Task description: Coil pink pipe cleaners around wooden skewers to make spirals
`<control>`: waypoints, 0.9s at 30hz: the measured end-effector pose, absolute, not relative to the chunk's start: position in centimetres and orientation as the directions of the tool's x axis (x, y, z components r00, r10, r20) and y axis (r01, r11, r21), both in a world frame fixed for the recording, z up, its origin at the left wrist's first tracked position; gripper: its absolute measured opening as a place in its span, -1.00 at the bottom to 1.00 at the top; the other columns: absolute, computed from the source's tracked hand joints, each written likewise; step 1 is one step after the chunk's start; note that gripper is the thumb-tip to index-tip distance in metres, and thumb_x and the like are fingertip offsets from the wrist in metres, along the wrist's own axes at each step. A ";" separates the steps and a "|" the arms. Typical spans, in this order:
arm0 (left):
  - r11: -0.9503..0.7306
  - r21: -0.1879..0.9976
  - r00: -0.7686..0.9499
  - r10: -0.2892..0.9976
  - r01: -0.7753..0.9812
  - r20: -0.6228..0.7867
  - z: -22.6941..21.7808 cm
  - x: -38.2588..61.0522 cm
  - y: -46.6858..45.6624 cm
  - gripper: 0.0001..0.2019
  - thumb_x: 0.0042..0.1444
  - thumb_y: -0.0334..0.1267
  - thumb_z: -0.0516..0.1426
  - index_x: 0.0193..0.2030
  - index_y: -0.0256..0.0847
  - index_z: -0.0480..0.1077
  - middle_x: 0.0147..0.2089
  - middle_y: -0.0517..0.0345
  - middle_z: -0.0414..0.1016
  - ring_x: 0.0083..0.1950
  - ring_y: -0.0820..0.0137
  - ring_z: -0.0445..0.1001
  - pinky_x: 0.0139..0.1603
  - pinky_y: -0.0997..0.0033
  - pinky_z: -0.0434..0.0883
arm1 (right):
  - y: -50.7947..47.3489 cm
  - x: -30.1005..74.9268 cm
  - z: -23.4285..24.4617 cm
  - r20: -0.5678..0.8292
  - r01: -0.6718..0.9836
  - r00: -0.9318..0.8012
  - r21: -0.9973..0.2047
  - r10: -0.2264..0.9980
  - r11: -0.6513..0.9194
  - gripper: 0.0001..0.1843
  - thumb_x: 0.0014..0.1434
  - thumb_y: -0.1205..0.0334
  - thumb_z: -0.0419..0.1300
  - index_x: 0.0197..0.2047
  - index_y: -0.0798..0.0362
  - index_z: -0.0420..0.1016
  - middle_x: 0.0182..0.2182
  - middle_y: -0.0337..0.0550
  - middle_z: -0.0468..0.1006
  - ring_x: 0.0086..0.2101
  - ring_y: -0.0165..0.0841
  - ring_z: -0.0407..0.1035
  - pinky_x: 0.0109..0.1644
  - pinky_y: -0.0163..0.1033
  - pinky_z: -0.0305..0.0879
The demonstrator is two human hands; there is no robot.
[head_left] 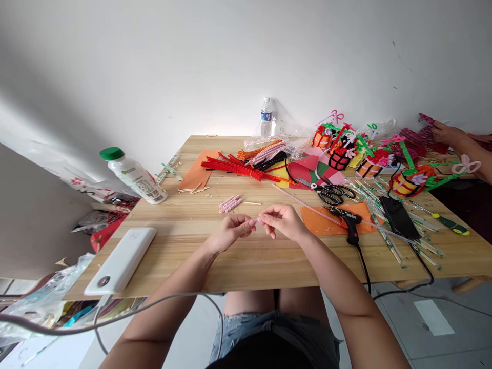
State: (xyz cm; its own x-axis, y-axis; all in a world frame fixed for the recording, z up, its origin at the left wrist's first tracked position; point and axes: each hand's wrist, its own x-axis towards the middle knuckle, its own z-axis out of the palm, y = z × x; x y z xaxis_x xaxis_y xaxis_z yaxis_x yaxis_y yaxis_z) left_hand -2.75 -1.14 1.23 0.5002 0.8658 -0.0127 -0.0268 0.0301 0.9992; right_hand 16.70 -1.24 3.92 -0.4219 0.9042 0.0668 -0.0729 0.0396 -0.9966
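Note:
My left hand (pixel 231 229) and my right hand (pixel 282 220) meet above the middle of the wooden table (pixel 246 261). Both pinch a small pink coiled pipe cleaner (pixel 255 222) held between their fingertips. Just beyond my hands lie a few finished pink coils (pixel 230 203) and a thin wooden stick (pixel 252 203). A long pink pipe cleaner (pixel 303 205) lies slantwise to the right of my right hand.
A black glue gun (pixel 348 221) lies on orange foam, with scissors (pixel 330 192), a phone (pixel 398 216), pipe cleaner bundles (pixel 249 164) and flower baskets (pixel 369 154) behind. Left: a green-capped bottle (pixel 132 176) and a white power bank (pixel 122 259). Another person's hand (pixel 448 134) works far right.

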 end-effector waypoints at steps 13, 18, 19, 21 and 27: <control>-0.779 0.524 0.407 0.626 0.344 0.664 0.4 -2.2 -1.1 -0.86 0.21 -0.27 0.08 -0.34 -0.25 0.38 -0.43 0.13 0.33 -0.42 0.45 0.30 -0.39 0.42 0.28 | 0.1 16.7 2.5 -0.242 -0.272 -0.455 -0.878 0.857 -0.393 -0.69 -0.23 0.18 0.45 -0.48 0.19 0.49 -0.59 -0.24 0.50 -0.66 -0.54 0.28 -0.71 -0.43 0.21; -0.738 0.582 0.381 0.674 0.340 0.633 0.6 -2.3 -1.0 -0.82 0.20 -0.22 0.10 -0.39 -0.26 0.38 -0.46 0.13 0.34 -0.44 0.45 0.29 -0.41 0.43 0.27 | 0.0 16.5 2.4 -0.190 -0.234 -0.445 -0.919 0.875 -0.319 -0.66 -0.20 0.12 0.45 -0.45 0.18 0.49 -0.64 -0.27 0.48 -0.69 -0.52 0.29 -0.69 -0.40 0.26; -0.699 0.635 0.368 0.714 0.329 0.595 0.7 -2.3 -1.0 -0.78 0.20 -0.18 0.11 -0.41 -0.26 0.37 -0.48 0.15 0.33 -0.46 0.46 0.27 -0.44 0.44 0.26 | 0.0 16.5 2.3 -0.165 -0.231 -0.449 -0.928 0.878 -0.292 -0.66 -0.17 0.09 0.44 -0.46 0.17 0.49 -0.66 -0.28 0.46 -0.70 -0.52 0.28 -0.69 -0.40 0.26; -0.583 0.762 0.343 0.803 0.282 0.488 1.0 -2.3 -1.1 -0.71 0.19 -0.10 0.11 -0.45 -0.26 0.35 -0.53 0.20 0.28 -0.51 0.50 0.20 -0.49 0.47 0.21 | -0.1 16.5 2.3 -0.109 -0.247 -0.457 -0.938 0.883 -0.243 -0.65 -0.11 0.04 0.42 -0.46 0.18 0.49 -0.64 -0.28 0.46 -0.70 -0.52 0.29 -0.69 -0.40 0.28; -0.226 0.974 0.373 0.907 0.031 0.198 1.3 -2.3 -0.9 -0.59 0.06 0.08 0.18 -0.51 -0.27 0.32 -0.59 0.29 0.16 -0.55 0.55 0.10 -0.54 0.51 0.09 | -0.4 16.6 2.8 -0.008 -0.307 -0.519 -0.931 0.854 -0.196 -0.65 -0.01 0.02 0.37 -0.35 0.18 0.55 -0.44 -0.15 0.54 -0.59 -0.47 0.39 -0.61 -0.33 0.38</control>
State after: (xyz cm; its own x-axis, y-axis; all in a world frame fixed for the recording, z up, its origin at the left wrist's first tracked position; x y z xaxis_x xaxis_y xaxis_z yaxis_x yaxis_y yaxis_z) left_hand -2.31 -0.95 1.33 0.3726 0.9066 0.1981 0.0314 -0.2257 0.9737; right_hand 16.61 -0.43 2.80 -0.5194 0.8545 -0.0079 -0.3075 -0.1955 -0.9312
